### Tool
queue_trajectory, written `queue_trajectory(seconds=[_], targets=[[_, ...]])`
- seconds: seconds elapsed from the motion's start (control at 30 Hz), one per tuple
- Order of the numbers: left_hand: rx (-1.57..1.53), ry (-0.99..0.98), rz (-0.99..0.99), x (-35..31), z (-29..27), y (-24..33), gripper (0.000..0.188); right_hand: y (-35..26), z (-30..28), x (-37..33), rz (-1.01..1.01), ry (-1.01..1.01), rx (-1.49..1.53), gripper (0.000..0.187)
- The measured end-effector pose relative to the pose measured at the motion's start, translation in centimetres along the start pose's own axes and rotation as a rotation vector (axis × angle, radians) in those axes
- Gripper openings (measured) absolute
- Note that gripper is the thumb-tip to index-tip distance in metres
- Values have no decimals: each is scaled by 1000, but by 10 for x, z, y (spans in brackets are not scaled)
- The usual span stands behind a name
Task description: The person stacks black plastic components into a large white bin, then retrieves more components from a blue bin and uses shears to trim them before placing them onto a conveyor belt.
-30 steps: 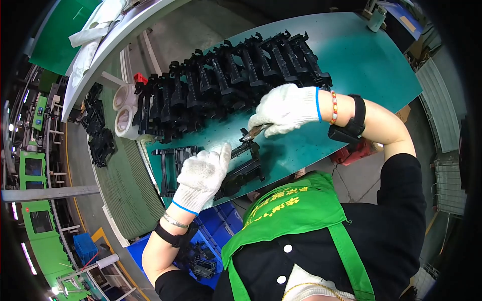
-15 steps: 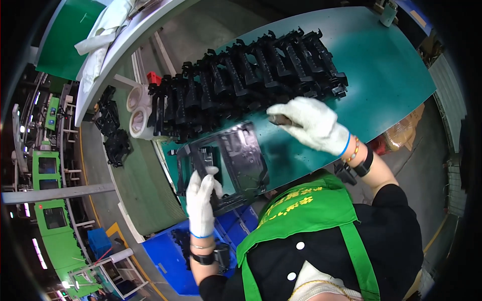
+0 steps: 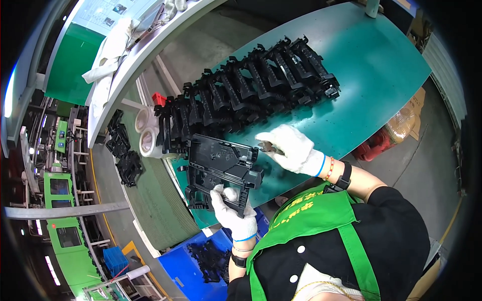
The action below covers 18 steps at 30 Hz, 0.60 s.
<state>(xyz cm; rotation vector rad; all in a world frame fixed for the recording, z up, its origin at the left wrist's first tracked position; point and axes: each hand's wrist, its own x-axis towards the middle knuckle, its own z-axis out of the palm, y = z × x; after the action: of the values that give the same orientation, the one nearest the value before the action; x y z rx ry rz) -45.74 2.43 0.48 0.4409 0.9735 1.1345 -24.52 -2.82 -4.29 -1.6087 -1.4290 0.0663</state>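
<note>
My white-gloved left hand [image 3: 234, 219] is closed on the lower edge of a black plastic frame [image 3: 213, 154], a part with a flat ribbed panel and an open window. The frame is held up over the near left side of the green table [image 3: 369, 75]. My right hand [image 3: 291, 149], also gloved, pinches a small dark brown piece [image 3: 267, 147]; its exact kind is unclear. This piece is close to the frame's upper right corner, and I cannot tell whether they touch. Behind both hands lies a long row of similar black plastic parts [image 3: 236, 90], packed side by side.
Tape rolls [image 3: 146, 142] stand at the row's left end, near a red object [image 3: 159, 99]. A blue bin [image 3: 175, 266] with black parts is below left. More black parts [image 3: 128, 165] rest on a green conveyor belt [image 3: 160, 215]. A bottle [image 3: 372, 8] stands at the far right.
The black frame has turned in my left hand, so its ribbed panel now faces up. My left hand has shifted right, and my right hand has moved left and nearer, toward the frame.
</note>
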Motion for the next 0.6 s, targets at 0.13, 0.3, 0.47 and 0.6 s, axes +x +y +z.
queue_trajectory(seconds=[0.13,0.3,0.47,0.6], targets=[[-11,36,-29,-6,4,-7,26,-5,-2,2,0,17,2,39],[-35,2,-34,-7,6,-19,24,3,-8,-6,79,-65,-31,36],[147,-150,7,15,-19,-33,22,41,-7,-28,391,-131,72,34],[601,-313,-221,37,-27,-43,26,20,-38,-33,388,-332,15,35]])
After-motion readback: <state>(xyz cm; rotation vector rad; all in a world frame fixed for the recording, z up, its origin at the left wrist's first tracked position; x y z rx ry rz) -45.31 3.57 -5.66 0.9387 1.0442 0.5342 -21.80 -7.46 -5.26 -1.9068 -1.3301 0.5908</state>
